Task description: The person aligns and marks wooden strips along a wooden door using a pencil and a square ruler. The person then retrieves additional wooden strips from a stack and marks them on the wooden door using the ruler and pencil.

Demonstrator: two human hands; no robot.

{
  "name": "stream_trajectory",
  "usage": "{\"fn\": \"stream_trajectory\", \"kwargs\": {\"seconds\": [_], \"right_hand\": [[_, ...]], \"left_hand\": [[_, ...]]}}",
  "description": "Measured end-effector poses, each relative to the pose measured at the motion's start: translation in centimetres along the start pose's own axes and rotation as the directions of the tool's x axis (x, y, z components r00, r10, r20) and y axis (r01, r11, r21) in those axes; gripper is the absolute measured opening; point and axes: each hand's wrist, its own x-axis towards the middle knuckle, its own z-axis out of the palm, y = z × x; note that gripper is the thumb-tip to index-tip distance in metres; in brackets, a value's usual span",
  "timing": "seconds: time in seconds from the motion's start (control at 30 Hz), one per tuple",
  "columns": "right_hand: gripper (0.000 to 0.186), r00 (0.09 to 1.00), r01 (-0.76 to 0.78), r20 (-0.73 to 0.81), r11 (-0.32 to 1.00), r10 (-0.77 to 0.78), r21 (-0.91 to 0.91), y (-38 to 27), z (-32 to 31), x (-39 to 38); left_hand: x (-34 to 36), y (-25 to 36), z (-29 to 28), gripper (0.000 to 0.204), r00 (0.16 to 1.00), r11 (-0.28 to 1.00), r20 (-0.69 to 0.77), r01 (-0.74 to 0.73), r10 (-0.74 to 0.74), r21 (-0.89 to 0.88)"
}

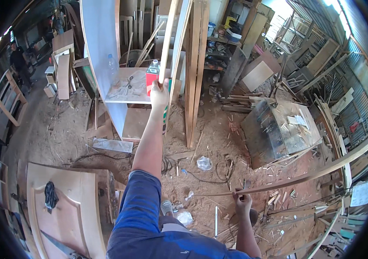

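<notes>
My left hand is stretched out ahead, its fingers closed round the lower part of a pale upright wooden strip. A green and dark thing shows beside that wrist, too covered to name. Close by, a red tin stands on the shelf of a pale cabinet frame. Low on the right, my right hand is closed at a long, slightly bowed wooden strip that runs off to the right. The tips of those fingers are small and partly hidden.
Scissors-like pliers and a clear bottle are on the shelf. Tall planks stand beside it. A large box sits to the right, a panelled door at lower left. Cables and offcuts litter the floor. A person is far left.
</notes>
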Motion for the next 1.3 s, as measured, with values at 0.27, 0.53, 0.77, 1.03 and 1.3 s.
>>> {"fn": "stream_trajectory", "kwargs": {"seconds": [0.27,0.53,0.77,1.03,1.3], "right_hand": [[0.027,0.997,0.039,0.067,0.974,-0.025,-0.222,-2.9,7.2,4.1],[0.025,0.974,0.216,0.107,0.958,-0.198,-0.191,-1.7,12.5,7.9],[0.029,0.938,0.251,0.294,0.942,-0.181,-0.221,-1.4,16.9,12.8],[0.047,0.813,0.334,0.569,0.900,-0.124,-0.280,-5.7,25.2,23.9],[0.051,0.799,0.301,0.595,0.914,-0.085,-0.273,-0.8,33.3,36.6]], "left_hand": [[-1.2,2.6,-5.2,0.075,0.812,0.703,0.574,0.469,-0.107,-0.534],[-6.1,5.7,-14.0,0.057,0.822,0.701,0.570,0.406,0.000,-0.586],[-12.1,9.7,-16.8,0.030,0.910,0.772,0.399,0.332,-0.112,-0.541],[-17.2,18.3,-20.8,0.041,0.999,0.913,0.000,0.030,-0.032,-0.407],[-23.4,27.7,-21.1,0.068,0.978,0.960,-0.171,0.071,-0.120,-0.269]]}}
